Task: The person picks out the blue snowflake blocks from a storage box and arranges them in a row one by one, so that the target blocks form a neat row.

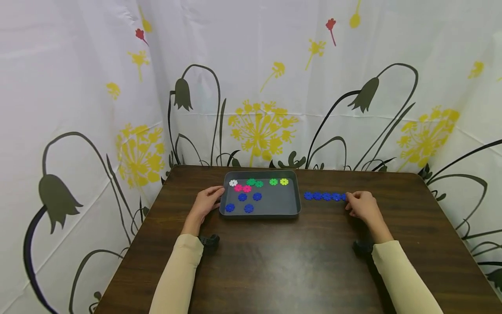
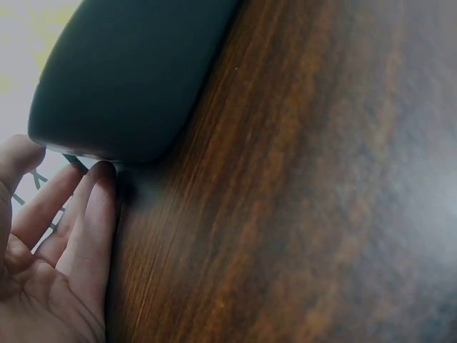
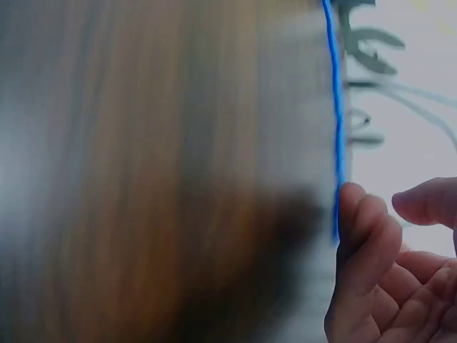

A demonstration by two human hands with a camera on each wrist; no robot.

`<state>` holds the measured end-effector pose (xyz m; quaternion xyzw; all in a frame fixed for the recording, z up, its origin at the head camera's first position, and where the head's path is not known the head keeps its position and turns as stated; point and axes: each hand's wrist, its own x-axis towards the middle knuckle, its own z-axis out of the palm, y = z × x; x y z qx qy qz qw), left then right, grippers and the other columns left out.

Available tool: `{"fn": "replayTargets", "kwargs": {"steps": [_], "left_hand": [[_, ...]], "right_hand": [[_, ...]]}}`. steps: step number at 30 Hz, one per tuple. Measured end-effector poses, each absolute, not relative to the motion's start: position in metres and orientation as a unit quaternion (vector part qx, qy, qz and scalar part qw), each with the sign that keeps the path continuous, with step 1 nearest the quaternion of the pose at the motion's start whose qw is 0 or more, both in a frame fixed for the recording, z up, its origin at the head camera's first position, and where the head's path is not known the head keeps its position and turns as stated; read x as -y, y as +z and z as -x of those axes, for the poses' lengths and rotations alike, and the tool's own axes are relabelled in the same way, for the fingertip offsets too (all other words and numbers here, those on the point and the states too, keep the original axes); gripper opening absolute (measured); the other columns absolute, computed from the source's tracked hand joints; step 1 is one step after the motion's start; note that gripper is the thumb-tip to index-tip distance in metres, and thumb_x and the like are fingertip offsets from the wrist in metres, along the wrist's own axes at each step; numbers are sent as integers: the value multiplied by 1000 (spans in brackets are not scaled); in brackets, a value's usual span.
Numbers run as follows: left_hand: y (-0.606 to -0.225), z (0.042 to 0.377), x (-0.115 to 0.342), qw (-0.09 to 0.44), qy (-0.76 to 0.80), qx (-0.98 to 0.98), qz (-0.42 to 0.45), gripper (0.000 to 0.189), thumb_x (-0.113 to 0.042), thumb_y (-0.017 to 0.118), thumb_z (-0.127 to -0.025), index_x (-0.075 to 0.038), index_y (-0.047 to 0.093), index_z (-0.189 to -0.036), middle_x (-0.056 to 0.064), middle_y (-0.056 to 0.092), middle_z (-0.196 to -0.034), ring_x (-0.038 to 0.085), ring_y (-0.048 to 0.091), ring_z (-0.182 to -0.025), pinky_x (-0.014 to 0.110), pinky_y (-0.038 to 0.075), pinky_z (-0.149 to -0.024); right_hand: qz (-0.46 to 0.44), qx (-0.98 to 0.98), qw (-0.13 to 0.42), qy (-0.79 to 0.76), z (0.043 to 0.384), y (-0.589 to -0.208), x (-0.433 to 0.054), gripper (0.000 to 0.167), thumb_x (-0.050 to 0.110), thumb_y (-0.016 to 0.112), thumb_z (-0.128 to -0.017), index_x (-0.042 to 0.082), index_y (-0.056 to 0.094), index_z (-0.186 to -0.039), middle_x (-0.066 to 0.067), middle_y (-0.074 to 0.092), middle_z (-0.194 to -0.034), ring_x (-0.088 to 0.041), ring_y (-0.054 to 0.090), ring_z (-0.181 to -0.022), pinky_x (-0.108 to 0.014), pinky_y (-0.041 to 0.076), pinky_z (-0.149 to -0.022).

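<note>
Against the left wall of a grey tray [image 1: 274, 205] rests my left hand [image 1: 205, 203]; in the left wrist view its thumb and fingertips meet the dark tray wall [image 2: 128, 93]. Across the table, my right hand [image 1: 362, 205] is at the right end of a row of blue flower-shaped discs [image 1: 327, 196] and partly covers the last one. The right wrist view has that row edge-on as a thin blue strip [image 3: 335, 107]. There the fingertips touch its near end, while the thumb stays apart from them. Whether the discs interlock cannot be told.
Inside the tray lie loose discs: one white [image 1: 233, 183], two pink [image 1: 242, 188], two dark green [image 1: 255, 182], one light green [image 1: 273, 182], one yellow [image 1: 284, 182] and several blue [image 1: 249, 208]. A brown wooden table [image 1: 274, 261] ends at a patterned curtain [image 1: 251, 78].
</note>
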<state>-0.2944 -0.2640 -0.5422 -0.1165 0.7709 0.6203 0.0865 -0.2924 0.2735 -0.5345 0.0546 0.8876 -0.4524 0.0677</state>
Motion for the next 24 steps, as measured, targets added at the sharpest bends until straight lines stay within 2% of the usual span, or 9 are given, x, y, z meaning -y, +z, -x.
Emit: {"fn": "replayTargets", "kwargs": {"steps": [5,11,16,19,21,24], "left_hand": [[-542,294,265,86,615,-775,119,55,-43,63,-110,-9,60,-153,16,54,-160,33,53,-146,47,51,-120],[-543,294,264,82,605,-782,121,52,-41,62,-110,-7,63,-149,16,56,-157,31,55,-142,45,53,-118],[-543,293,263,81,604,-784,122,50,-40,62,-111,-6,64,-147,17,57,-155,31,56,-140,43,55,-116],[-543,293,263,83,602,-785,123,50,-40,62,-111,-5,65,-147,18,57,-155,31,56,-140,42,56,-115],[-543,293,263,82,602,-785,123,50,-40,62,-111,-5,65,-146,17,57,-154,31,56,-140,42,56,-115],[-543,294,263,80,602,-786,120,50,-41,62,-110,-5,65,-146,18,58,-153,31,57,-139,43,56,-115]], "right_hand": [[-18,-921,29,-387,292,-513,-238,47,41,50,-113,0,72,-110,-8,72,-82,-20,68,-69,-32,55,-63],[35,-926,3,-376,293,-491,-186,45,44,53,-111,4,75,-112,-7,72,-84,-23,64,-74,-33,50,-64],[82,-911,23,-404,296,-483,-146,34,37,59,-110,6,74,-112,-6,74,-86,-19,67,-74,-32,52,-64],[103,-898,45,-426,299,-485,-126,26,31,63,-109,7,71,-113,-12,75,-87,-20,68,-69,-32,54,-62],[116,-891,62,-435,302,-488,-114,25,29,64,-109,5,69,-117,-18,75,-89,-23,68,-66,-31,56,-61],[123,-883,88,-445,304,-496,-95,35,28,65,-108,3,64,-132,-21,77,-97,-29,70,-66,-31,57,-61]]}}
